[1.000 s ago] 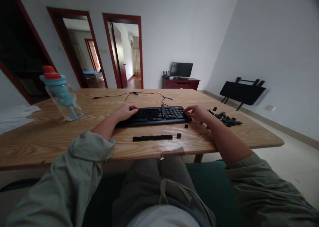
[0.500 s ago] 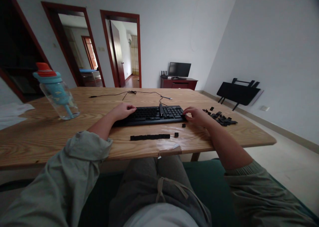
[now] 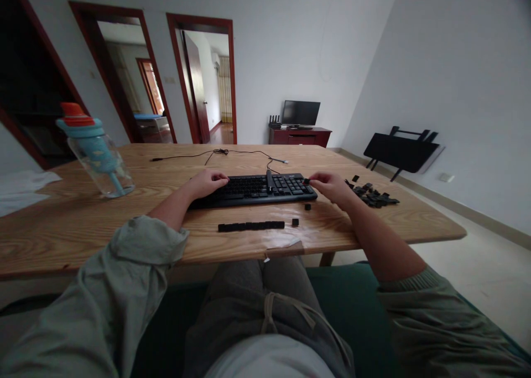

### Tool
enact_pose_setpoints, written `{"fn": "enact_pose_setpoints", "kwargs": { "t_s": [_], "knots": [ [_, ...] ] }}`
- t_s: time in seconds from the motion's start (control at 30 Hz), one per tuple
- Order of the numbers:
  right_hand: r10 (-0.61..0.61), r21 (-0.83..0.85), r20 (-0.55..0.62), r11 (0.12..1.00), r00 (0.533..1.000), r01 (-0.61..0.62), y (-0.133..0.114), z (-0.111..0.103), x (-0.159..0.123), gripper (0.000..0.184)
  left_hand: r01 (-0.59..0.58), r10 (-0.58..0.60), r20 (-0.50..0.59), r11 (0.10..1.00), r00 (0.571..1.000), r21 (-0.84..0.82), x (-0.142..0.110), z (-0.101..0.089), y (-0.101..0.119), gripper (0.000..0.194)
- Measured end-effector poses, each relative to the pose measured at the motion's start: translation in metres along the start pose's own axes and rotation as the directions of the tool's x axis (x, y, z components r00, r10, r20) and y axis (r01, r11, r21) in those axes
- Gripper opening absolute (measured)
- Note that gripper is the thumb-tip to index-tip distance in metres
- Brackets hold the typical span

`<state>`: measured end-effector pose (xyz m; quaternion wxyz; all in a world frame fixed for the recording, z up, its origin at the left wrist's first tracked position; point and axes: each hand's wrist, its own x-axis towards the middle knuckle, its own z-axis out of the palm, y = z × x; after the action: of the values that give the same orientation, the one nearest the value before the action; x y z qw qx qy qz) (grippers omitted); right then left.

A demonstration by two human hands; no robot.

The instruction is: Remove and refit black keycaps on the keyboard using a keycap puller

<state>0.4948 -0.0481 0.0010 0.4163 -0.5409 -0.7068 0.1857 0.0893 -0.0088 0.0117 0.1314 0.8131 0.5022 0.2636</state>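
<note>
A black keyboard [image 3: 257, 190] lies on the wooden table [image 3: 83, 223] in front of me. My left hand [image 3: 206, 182] rests curled on its left end, fingers bent over the keys. My right hand [image 3: 331, 186] is at the keyboard's right end, fingers pinched together on a small black keycap [image 3: 306, 181] at the top right corner. A row of several black keycaps [image 3: 251, 226] lies in a line before the keyboard, with two single keycaps [image 3: 295, 222] beside it. A small upright black tool [image 3: 269, 180] stands on the keyboard's middle.
A heap of loose black keycaps [image 3: 371, 195] lies at the right of the table. A clear bottle with a teal and orange lid [image 3: 96, 154] stands at the left, white paper [image 3: 20, 190] beyond it. The keyboard's cable [image 3: 219, 154] runs across the far side.
My right hand has lifted slightly from the keyboard's front right edge to its top right corner. The left hand has stayed on the left end.
</note>
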Motion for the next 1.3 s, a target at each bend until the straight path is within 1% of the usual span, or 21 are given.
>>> {"fn": "enact_pose_setpoints", "kwargs": {
  "t_s": [0.1, 0.2, 0.27, 0.33, 0.4, 0.47, 0.5, 0.57, 0.6, 0.67, 0.77, 0.9, 1.0, 1.17, 1.3],
  "knots": [
    [0.059, 0.015, -0.002, 0.998, 0.998, -0.059, -0.005, -0.001, -0.002, 0.031, 0.007, -0.007, -0.006, 1.000, 1.000, -0.021, 0.001, 0.001, -0.003, 0.044],
    [0.039, 0.000, -0.020, 0.999, 0.999, -0.039, -0.003, 0.000, -0.002, 0.030, 0.010, -0.010, -0.003, 1.000, 1.000, -0.028, 0.001, 0.001, -0.004, 0.044],
    [0.005, -0.060, -0.027, 0.998, 1.000, -0.007, 0.001, 0.000, -0.001, 0.027, 0.010, -0.010, -0.002, 1.000, 1.000, -0.022, 0.000, 0.001, -0.003, 0.044],
    [-0.020, -0.198, -0.017, 0.980, 1.000, 0.016, 0.005, 0.000, -0.001, 0.023, 0.016, -0.016, 0.000, 1.000, 1.000, -0.013, 0.000, 0.000, -0.002, 0.044],
    [-0.037, -0.407, -0.006, 0.913, 0.999, 0.031, 0.006, -0.001, -0.003, 0.021, 0.018, -0.018, 0.003, 1.000, 1.000, -0.005, 0.000, 0.000, -0.002, 0.045],
    [-0.092, -0.601, 0.029, 0.794, 0.995, 0.091, 0.004, 0.000, -0.005, 0.020, 0.004, -0.004, 0.007, 1.000, 1.000, -0.003, 0.000, -0.001, -0.002, 0.045],
    [-0.129, -0.665, 0.070, 0.733, 0.989, 0.143, 0.001, 0.000, -0.006, 0.018, -0.008, 0.008, 0.008, 1.000, 1.000, -0.007, 0.000, -0.001, -0.001, 0.045],
    [-0.184, -0.716, 0.184, 0.648, 0.965, 0.260, -0.005, 0.002, -0.008, 0.016, -0.030, 0.030, 0.016, 0.999, 0.999, -0.021, 0.000, -0.002, -0.001, 0.045],
    [-0.192, -0.714, 0.234, 0.631, 0.953, 0.302, -0.007, 0.004, -0.009, 0.016, -0.031, 0.032, 0.024, 0.999, 0.999, -0.030, 0.000, -0.002, -0.002, 0.046],
    [-0.184, -0.701, 0.278, 0.633, 0.943, 0.330, -0.010, 0.006, -0.009, 0.018, -0.018, 0.020, 0.043, 0.999, 0.999, -0.043, 0.000, -0.002, -0.002, 0.046],
    [-0.165, -0.675, 0.280, 0.667, 0.946, 0.316, -0.006, 0.005, -0.006, 0.021, -0.008, 0.010, 0.045, 0.999, 0.999, -0.041, 0.000, -0.001, -0.004, 0.046],
    [-0.125, -0.572, 0.269, 0.777, 0.955, 0.262, 0.006, 0.000, -0.001, 0.025, -0.023, 0.024, 0.038, 0.999, 0.999, -0.029, 0.000, 0.000, -0.005, 0.046],
    [-0.102, -0.511, 0.258, 0.830, 0.961, 0.225, 0.012, -0.004, 0.000, 0.026, -0.030, 0.031, 0.042, 0.999, 0.999, -0.019, -0.001, -0.001, -0.004, 0.046],
    [-0.097, -0.463, 0.254, 0.861, 0.962, 0.210, 0.015, -0.006, -0.001, 0.025, -0.025, 0.026, 0.065, 1.000, 0.998, -0.016, -0.001, -0.001, -0.001, 0.047],
    [-0.099, -0.495, 0.239, 0.843, 0.966, 0.209, 0.015, -0.006, 0.000, 0.021, -0.019, 0.021, 0.070, 0.999, 0.997, -0.026, -0.001, -0.001, 0.001, 0.046]
  ]
}}
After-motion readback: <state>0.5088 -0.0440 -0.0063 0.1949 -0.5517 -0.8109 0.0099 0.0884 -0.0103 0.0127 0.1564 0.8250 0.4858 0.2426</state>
